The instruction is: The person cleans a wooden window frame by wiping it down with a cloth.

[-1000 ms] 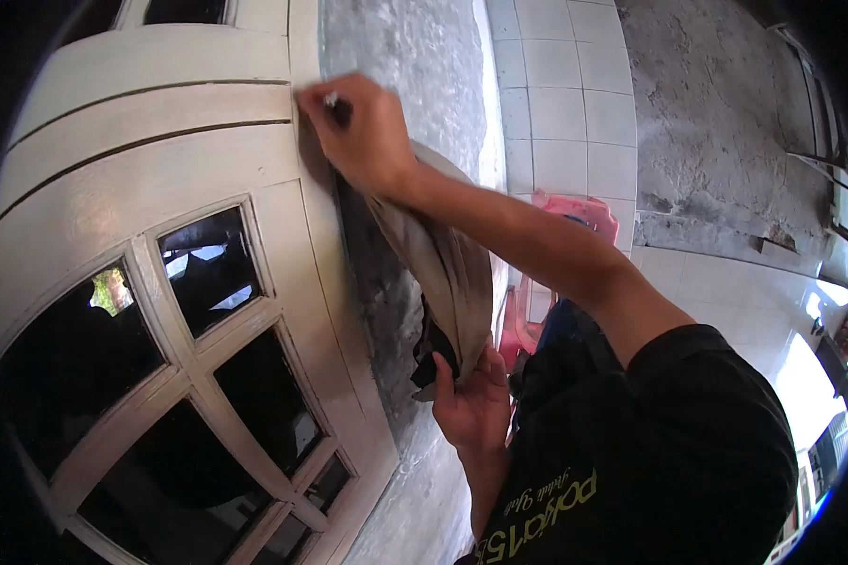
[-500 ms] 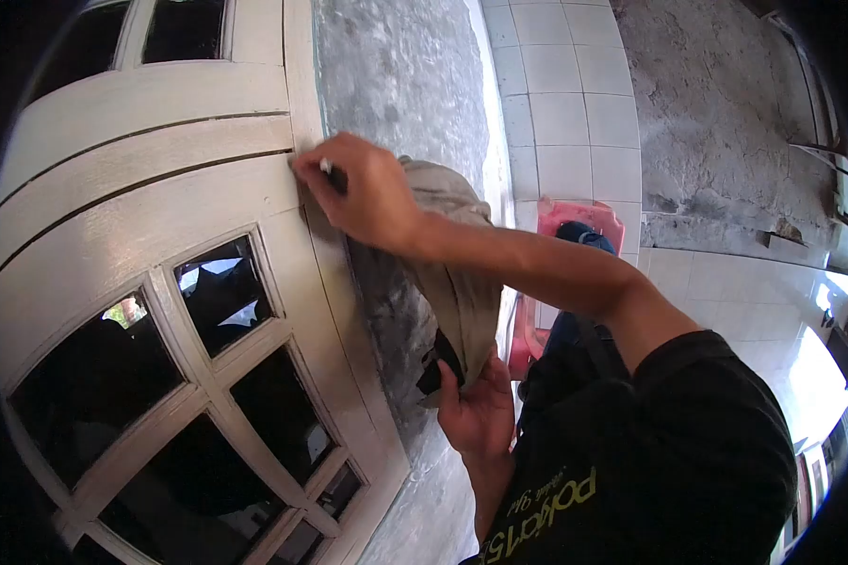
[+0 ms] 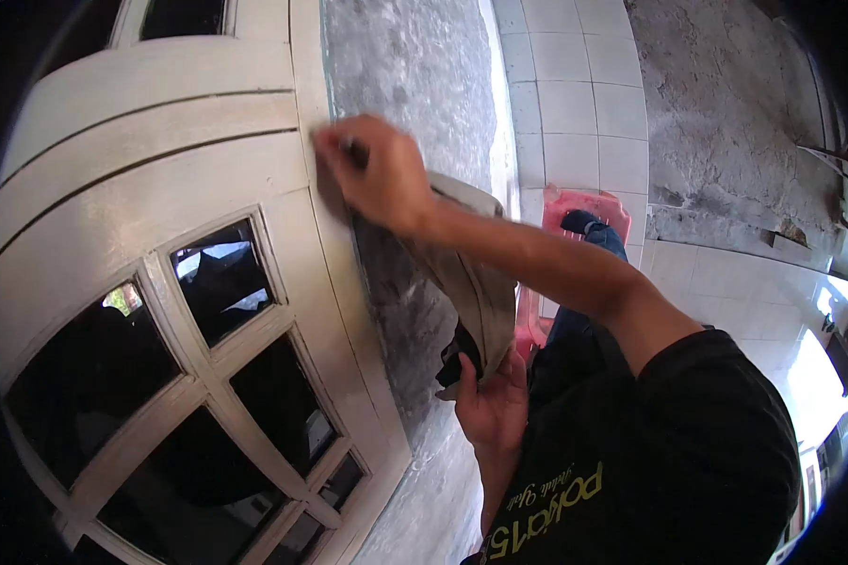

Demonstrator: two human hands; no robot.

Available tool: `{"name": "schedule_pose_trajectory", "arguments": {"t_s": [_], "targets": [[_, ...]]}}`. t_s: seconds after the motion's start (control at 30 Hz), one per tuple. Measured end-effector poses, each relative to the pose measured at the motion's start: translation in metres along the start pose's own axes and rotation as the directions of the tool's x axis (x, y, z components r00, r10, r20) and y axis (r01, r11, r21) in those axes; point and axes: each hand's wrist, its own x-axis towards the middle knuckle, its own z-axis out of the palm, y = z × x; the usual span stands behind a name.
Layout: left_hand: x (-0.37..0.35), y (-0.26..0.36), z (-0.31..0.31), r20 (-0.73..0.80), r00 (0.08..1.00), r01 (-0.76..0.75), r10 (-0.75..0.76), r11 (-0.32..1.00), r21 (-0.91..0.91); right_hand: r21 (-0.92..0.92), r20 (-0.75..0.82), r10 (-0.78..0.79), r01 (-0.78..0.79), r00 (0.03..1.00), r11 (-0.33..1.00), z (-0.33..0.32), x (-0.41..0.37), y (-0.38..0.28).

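My left hand [image 3: 495,405] is low, close to my black shirt, palm turned up, with thumb and fingers closed on the edge of a khaki cloth item [image 3: 490,301]. A black part [image 3: 460,363] of the item shows beside the thumb. Further up, my right hand [image 3: 377,174] is raised beside the door edge, fingertips pinched together and slightly blurred. Whatever is in that pinch is too small to make out. My right forearm passes over the cloth and hides part of it.
A cream panelled door [image 3: 151,198] with dark glass panes fills the left side. Grey cement floor [image 3: 405,85] lies beside it. A pink plastic chair [image 3: 561,200] with dark blue cloth [image 3: 594,231] on it stands by white tiles [image 3: 622,108]. Rough grey wall [image 3: 725,122] is beyond.
My view has shifted slightly. My right hand stays raised near the door edge, pinched and now more blurred. My left hand keeps its hold on the khaki cloth item.
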Motion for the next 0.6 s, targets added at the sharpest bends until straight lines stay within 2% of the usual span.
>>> {"name": "schedule_pose_trajectory", "arguments": {"t_s": [0.07,0.17,0.27,0.3,0.4,0.43,0.53,0.57,0.6], "targets": [[-0.005,0.001,0.0,0.01,1.0,-0.018,0.019,1.0,-0.024,-0.012,-0.078,-0.06,0.059,0.995,0.998,0.006,0.011,0.002],[-0.003,0.0,-0.003,0.025,1.0,-0.016,0.016,1.0,-0.02,-0.03,0.109,-0.053,0.057,0.993,0.998,-0.008,-0.039,-0.014],[0.001,0.0,-0.021,0.028,1.0,0.009,-0.009,1.0,0.001,0.126,0.218,-0.114,0.088,0.969,0.988,-0.02,-0.074,-0.015],[0.0,0.0,-0.026,0.026,0.999,0.02,-0.02,1.0,0.007,0.113,0.19,-0.155,0.135,0.969,0.984,-0.016,-0.066,-0.007],[-0.005,0.001,-0.024,0.003,1.0,-0.02,0.02,0.998,0.059,-0.017,0.094,0.07,-0.068,0.993,0.998,-0.006,-0.032,-0.012],[-0.006,0.0,-0.025,-0.024,0.999,-0.039,0.04,0.998,0.056,-0.018,0.06,0.008,-0.007,0.998,1.0,-0.003,-0.039,-0.009],[-0.005,0.0,-0.028,-0.058,0.995,-0.08,0.084,0.994,0.071,0.111,0.244,-0.115,0.09,0.963,0.99,-0.016,-0.091,-0.015],[-0.005,0.001,-0.035,-0.057,0.995,-0.081,0.086,0.992,0.092,0.157,0.328,-0.088,0.037,0.941,0.987,-0.023,-0.108,-0.021],[-0.007,0.001,-0.041,-0.061,0.995,-0.077,0.085,0.99,0.115,0.165,0.333,-0.126,0.074,0.935,0.983,-0.024,-0.107,-0.02]]}}
